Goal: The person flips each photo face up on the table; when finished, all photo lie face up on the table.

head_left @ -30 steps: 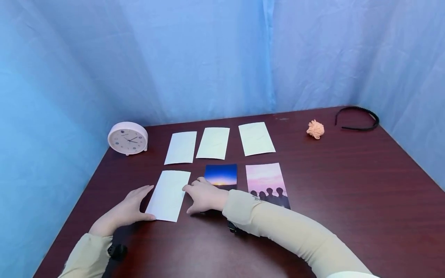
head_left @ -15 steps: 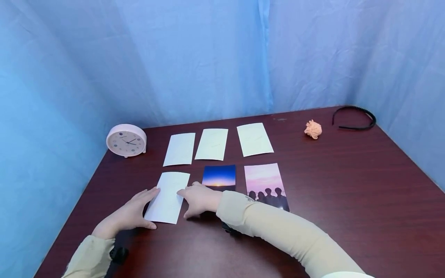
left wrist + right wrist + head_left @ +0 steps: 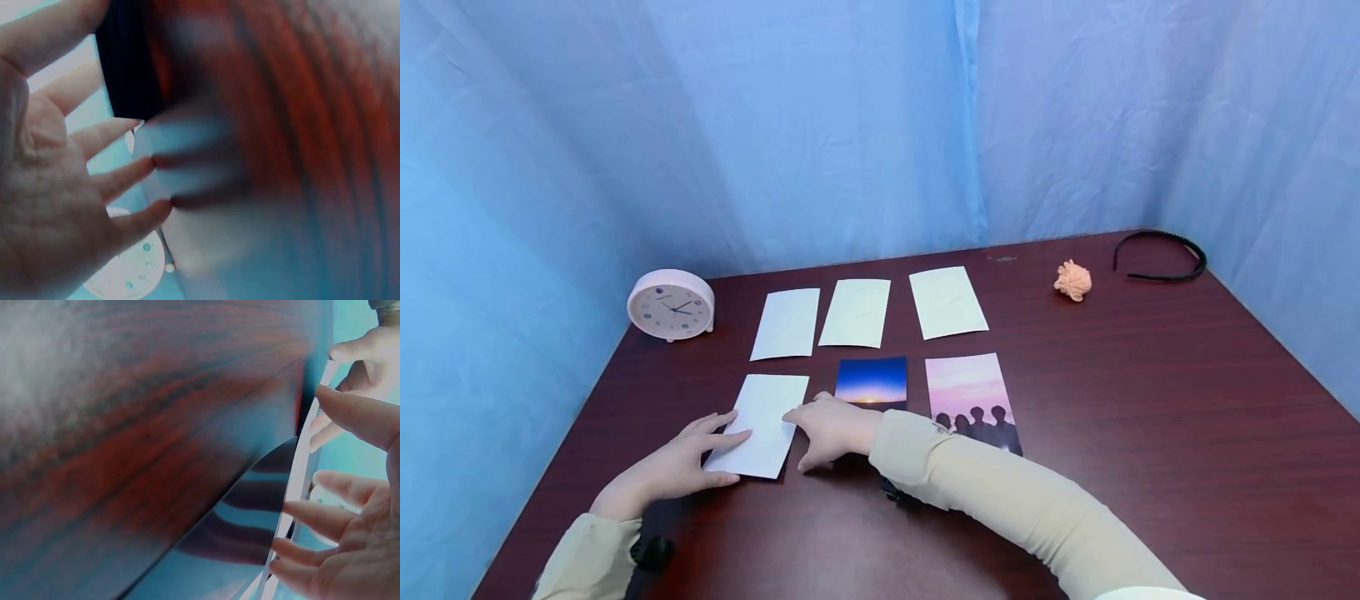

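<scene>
A white-backed photo card lies between the two hands, its near edge slightly raised in the head view. My left hand pinches its lower left corner, thumb below and index finger on top. In the left wrist view, the left hand has its thumb on the card's dark underside, with the index finger partly hidden behind it. Over the card's right edge rests a fingertip of my right hand, its thumb spread away. The right hand shows relaxed fingers in the right wrist view.
Three white-backed cards lie in a row behind. A blue sunset photo sits partly under the right arm, beside a pink silhouette photo. A round clock stands left. A peach scrunchie and black headband lie right.
My left hand has moved from beside the card onto its lower left corner, and the near edge has risen a little. The right hand has shifted slightly left onto the card's edge.
</scene>
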### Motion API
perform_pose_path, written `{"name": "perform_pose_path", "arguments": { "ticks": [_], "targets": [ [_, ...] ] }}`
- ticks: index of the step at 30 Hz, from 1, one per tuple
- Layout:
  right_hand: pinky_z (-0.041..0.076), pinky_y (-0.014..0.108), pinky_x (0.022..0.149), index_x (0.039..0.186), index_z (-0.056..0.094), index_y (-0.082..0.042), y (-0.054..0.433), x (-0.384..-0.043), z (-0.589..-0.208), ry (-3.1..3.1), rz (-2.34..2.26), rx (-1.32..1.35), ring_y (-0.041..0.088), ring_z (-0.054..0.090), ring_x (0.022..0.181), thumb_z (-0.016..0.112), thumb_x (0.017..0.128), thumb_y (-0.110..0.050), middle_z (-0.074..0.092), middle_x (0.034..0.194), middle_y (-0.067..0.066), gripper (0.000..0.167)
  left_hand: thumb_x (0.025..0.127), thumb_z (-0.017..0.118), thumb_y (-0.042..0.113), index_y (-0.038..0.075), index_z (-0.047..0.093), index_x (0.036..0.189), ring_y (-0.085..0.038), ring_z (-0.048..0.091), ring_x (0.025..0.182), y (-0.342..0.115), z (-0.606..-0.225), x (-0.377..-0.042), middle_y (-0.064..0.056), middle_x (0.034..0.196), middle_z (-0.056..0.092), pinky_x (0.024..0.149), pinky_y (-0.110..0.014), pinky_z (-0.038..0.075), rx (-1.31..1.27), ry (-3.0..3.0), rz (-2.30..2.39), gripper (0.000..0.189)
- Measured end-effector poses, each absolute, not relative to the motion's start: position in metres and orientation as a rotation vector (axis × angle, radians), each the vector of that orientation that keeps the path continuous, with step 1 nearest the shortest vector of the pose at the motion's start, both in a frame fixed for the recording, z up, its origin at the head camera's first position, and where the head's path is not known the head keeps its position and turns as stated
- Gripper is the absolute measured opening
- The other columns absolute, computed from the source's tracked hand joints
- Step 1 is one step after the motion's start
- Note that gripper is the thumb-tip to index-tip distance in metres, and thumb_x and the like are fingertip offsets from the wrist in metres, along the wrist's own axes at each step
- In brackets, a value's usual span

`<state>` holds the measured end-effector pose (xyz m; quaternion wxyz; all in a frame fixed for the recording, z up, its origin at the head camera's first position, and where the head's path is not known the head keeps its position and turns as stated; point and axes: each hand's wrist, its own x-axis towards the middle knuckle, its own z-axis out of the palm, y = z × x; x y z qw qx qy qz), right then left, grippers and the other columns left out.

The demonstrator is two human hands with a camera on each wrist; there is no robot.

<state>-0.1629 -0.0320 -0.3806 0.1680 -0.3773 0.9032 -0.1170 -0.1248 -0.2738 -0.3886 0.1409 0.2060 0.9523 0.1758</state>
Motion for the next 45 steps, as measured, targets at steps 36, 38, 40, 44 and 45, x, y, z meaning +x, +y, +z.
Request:
{"name": "perform_pose_path", "arguments": {
  "ticks": [36,38,40,44,45],
  "targets": [
    [0.051,0.018,0.074,0.094,0.07,-0.009,-0.018,-0.184,-0.38,2.817,-1.481,-1.175,0.012,0.065,0.08,0.063,0.09,-0.01,0.069,0.094,0.003,0.008,0.087,0.061,-0.007,0.011,0.066,0.102,0.0,0.065,0.074,-0.257,-0.363,-0.134,0.012,0.085,0.067,0.068,-0.016,0.054,0.19,2.621,2.205,0.024],
    [0.051,0.018,0.072,0.093,0.07,-0.008,-0.018,-0.186,-0.379,2.843,-1.526,-1.179,0.012,0.065,0.077,0.064,0.09,-0.009,0.069,0.093,0.004,0.007,0.087,0.061,-0.006,0.019,0.066,0.101,-0.001,0.065,0.074,-0.254,-0.363,-0.135,0.011,0.085,0.068,0.067,-0.017,0.054,0.176,2.53,2.289,0.028],
    [0.051,0.017,0.072,0.093,0.069,-0.007,-0.017,-0.187,-0.378,2.845,-1.568,-1.164,0.013,0.065,0.076,0.064,0.09,-0.008,0.069,0.093,0.005,0.007,0.088,0.061,-0.003,0.024,0.064,0.101,0.001,0.064,0.075,-0.25,-0.364,-0.136,0.013,0.087,0.068,0.066,-0.015,0.054,0.178,2.539,2.265,0.03],
    [0.051,0.017,0.072,0.094,0.069,-0.005,-0.014,-0.19,-0.379,2.797,-1.657,-1.046,0.014,0.065,0.077,0.063,0.09,-0.008,0.07,0.093,0.007,0.008,0.087,0.061,-0.008,0.02,0.061,0.101,0.001,0.063,0.077,-0.242,-0.368,-0.138,0.012,0.088,0.065,0.068,-0.015,0.054,0.173,2.502,2.314,0.031],
    [0.051,0.018,0.072,0.094,0.069,-0.005,-0.013,-0.19,-0.379,2.773,-1.691,-0.989,0.014,0.065,0.077,0.063,0.091,-0.009,0.07,0.093,0.007,0.008,0.086,0.06,-0.01,0.02,0.06,0.102,0.001,0.062,0.077,-0.24,-0.37,-0.138,0.01,0.088,0.064,0.069,-0.016,0.054,0.171,2.493,2.335,0.033]
  ]
}}
